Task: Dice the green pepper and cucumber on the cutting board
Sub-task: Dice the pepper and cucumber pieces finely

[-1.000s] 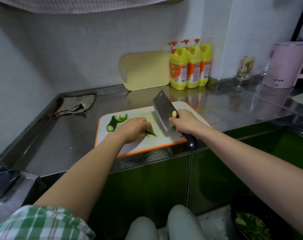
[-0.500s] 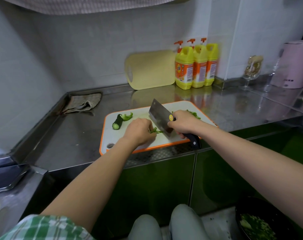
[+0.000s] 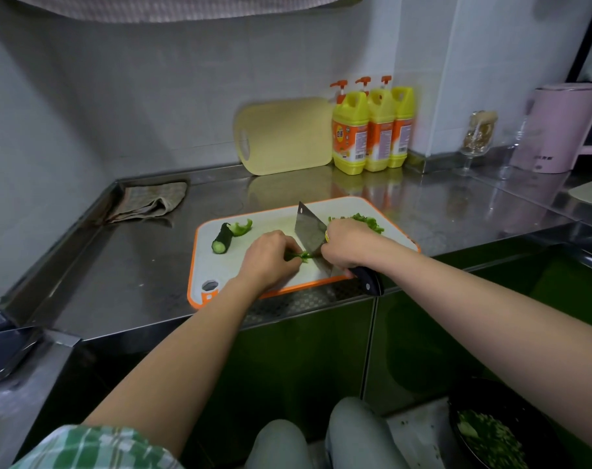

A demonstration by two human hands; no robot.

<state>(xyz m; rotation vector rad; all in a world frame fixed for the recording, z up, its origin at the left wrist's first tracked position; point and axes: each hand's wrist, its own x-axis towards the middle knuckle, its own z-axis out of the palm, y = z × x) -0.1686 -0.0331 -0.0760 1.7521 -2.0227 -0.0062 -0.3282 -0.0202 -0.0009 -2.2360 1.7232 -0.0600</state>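
A white cutting board with an orange rim (image 3: 274, 221) lies on the steel counter. My left hand (image 3: 269, 257) presses down a strip of green pepper (image 3: 299, 255) at the board's middle. My right hand (image 3: 350, 243) grips a cleaver (image 3: 310, 231), whose blade stands on the board right beside the strip and my left fingertips. A short dark cucumber piece (image 3: 222, 239) and a curled pepper piece (image 3: 242, 227) rest at the board's far left. A pile of cut pepper (image 3: 367, 221) shows behind my right hand.
A beige cutting board (image 3: 284, 135) leans on the wall beside three yellow detergent bottles (image 3: 372, 128). A folded cloth (image 3: 149, 203) lies at the counter's back left. A glass (image 3: 475, 140) and pink kettle (image 3: 563, 126) stand right. A dark bowl of chopped greens (image 3: 487, 438) sits low right.
The cleaver has come down from a raised tilt onto the board next to the pepper strip. My left hand stays on the strip. The camera has shifted, moving the scene right.
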